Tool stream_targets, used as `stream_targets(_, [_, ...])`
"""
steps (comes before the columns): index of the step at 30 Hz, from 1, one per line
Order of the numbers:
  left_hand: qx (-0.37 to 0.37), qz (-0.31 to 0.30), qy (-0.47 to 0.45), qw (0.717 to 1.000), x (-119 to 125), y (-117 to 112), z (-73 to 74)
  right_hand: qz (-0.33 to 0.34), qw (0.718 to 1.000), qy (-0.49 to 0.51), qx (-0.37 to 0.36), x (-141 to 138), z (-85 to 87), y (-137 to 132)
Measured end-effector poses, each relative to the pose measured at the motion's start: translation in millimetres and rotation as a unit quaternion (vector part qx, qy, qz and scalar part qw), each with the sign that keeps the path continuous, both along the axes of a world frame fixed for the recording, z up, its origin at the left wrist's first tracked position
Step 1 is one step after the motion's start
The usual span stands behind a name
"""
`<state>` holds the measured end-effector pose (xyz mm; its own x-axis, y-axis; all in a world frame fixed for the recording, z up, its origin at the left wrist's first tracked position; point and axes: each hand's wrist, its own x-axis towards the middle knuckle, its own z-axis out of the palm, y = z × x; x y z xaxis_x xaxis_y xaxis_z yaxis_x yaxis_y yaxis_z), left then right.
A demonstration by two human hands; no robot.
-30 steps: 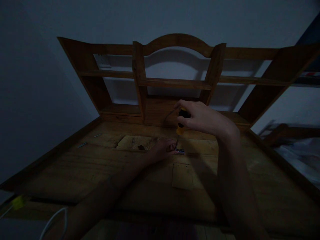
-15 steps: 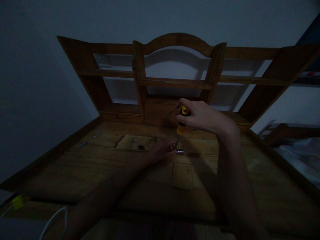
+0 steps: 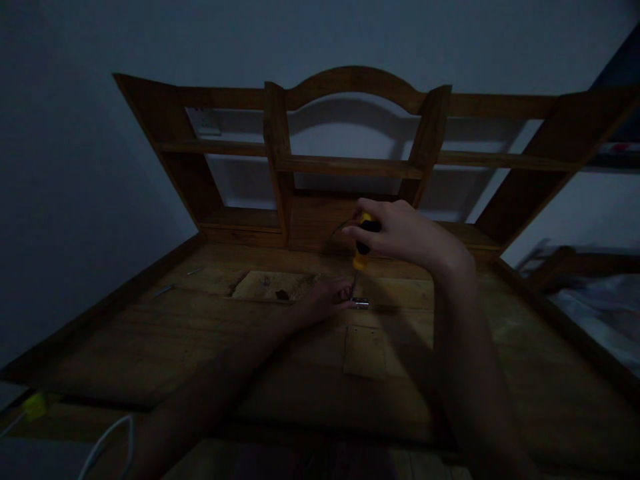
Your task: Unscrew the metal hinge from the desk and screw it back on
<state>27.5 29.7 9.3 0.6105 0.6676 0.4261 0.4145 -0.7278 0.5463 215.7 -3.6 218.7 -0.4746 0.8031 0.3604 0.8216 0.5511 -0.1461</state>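
Observation:
My right hand (image 3: 395, 230) is wrapped around the yellow and black handle of a screwdriver (image 3: 361, 257), held nearly upright with its shaft pointing down. The tip ends at the fingers of my left hand (image 3: 327, 297), beside a small shiny metal hinge (image 3: 360, 303). My left fingers are closed together at the hinge's left end and partly hide it. A small wooden panel (image 3: 365, 353) with two holes near its upper edge lies on the desktop (image 3: 210, 347) just in front. The screw itself, if any, is too small and dark to make out.
A shelf unit (image 3: 350, 165) rises along the desk's back. A recessed rough patch (image 3: 265, 285) is left of my hands. Two thin metal pieces, one a rod (image 3: 164, 291), lie farther left. A white cable (image 3: 107, 440) loops at the front left near a yellow object (image 3: 35, 405).
The right thumb and fingers have shifted slightly on the screwdriver handle, which seems turned a little. My left hand and the hinge stay in place.

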Motion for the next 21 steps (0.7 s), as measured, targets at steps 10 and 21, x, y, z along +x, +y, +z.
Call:
stream_targets(10, [0.005,0.005,0.002,1.0,-0.6,-0.2,-0.4,0.021,1.0,0.013,-0.015,-0.8,1.5,-1.9])
stream_targets(21, [0.005,0.011,0.014,1.0,-1.1,-0.9,1.6,0.004,0.999,0.032,-0.015,1.8,1.6,-1.4])
